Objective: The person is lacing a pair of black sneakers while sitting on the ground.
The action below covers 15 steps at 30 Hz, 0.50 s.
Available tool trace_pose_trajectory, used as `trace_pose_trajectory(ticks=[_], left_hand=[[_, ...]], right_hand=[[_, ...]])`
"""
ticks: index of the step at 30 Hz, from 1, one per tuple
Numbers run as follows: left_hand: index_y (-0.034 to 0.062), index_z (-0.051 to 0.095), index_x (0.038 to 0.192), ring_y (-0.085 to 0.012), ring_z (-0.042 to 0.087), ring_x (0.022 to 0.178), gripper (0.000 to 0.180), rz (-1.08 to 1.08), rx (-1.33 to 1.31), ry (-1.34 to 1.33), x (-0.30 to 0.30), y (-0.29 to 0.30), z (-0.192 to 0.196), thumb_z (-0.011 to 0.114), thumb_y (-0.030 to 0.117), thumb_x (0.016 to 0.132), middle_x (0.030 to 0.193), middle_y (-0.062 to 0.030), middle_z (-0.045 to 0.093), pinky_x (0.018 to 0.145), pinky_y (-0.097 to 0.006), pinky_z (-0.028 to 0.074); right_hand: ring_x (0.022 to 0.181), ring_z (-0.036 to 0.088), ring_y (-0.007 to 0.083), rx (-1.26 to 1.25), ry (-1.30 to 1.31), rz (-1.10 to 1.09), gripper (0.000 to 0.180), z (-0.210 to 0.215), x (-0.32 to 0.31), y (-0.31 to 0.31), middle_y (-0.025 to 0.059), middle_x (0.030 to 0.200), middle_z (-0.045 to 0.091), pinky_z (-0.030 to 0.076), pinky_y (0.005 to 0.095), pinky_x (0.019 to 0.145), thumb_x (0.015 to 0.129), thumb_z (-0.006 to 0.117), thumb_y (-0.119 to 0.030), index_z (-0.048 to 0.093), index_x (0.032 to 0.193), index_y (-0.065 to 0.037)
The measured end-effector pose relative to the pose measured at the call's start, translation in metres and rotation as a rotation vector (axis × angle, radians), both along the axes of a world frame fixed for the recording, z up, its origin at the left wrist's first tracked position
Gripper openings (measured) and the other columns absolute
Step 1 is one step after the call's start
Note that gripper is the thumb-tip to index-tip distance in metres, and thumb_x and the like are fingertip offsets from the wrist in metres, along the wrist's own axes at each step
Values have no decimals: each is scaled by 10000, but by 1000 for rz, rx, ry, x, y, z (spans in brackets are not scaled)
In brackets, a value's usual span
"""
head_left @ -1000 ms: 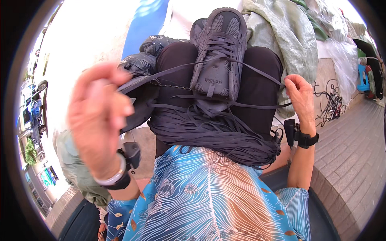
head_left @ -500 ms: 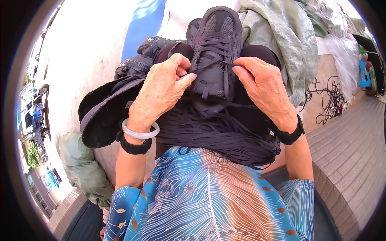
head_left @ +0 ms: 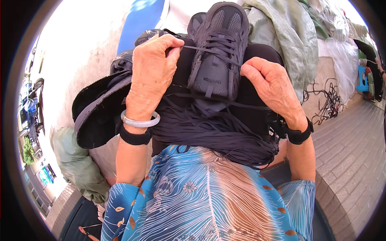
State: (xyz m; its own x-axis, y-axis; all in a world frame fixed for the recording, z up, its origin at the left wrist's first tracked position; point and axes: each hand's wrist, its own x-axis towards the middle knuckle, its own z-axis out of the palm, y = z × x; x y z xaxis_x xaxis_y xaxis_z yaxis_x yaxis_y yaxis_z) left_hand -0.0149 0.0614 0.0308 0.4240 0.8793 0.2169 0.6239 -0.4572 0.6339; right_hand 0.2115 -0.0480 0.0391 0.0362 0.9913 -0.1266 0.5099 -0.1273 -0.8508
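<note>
Flanking the sneaker upper (head_left: 212, 73), our left hand (head_left: 152, 66) and right hand (head_left: 270, 85) finger-pinch its lace (head_left: 198, 48): rows threaded, ends seemingly untied.

small dark lettering (head_left: 212, 79) (low in contrast) stands on the dark shoe (head_left: 218, 56).

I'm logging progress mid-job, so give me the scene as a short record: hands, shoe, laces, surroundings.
Left hand: pinching a dark lace left of the shoe
Right hand: fingers closed at the same lace, by the shoe's right side
Shoe: dark grey, laced, toe pointing away from the person
Loose laces: dark bundle between shoe and patterned shirt
Far right: tangled cords, pale green sack
</note>
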Motion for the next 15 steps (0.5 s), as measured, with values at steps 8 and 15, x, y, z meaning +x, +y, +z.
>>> trace_pose_trajectory(ticks=[8, 15], left_hand=[[24, 691, 1018, -137, 580, 658, 203, -30, -174, 128, -10, -3, -10, 652, 57, 822, 754, -71, 616, 634, -272, 477], [7, 679, 1008, -201, 602, 641, 177, 17, -65, 70, -9, -10, 10, 663, 114, 867, 815, -92, 628, 648, -319, 495]], right_hand=[[657, 539, 347, -90, -211, -76, 243, -3, 52, -18, 201, 716, 575, 448, 383, 638, 918, 574, -183, 594, 842, 47], [728, 614, 411, -131, -575, -249, 186, -18, 75, -40, 221, 803, 627, 481, 439, 695, 913, 559, -140, 643, 925, 26]])
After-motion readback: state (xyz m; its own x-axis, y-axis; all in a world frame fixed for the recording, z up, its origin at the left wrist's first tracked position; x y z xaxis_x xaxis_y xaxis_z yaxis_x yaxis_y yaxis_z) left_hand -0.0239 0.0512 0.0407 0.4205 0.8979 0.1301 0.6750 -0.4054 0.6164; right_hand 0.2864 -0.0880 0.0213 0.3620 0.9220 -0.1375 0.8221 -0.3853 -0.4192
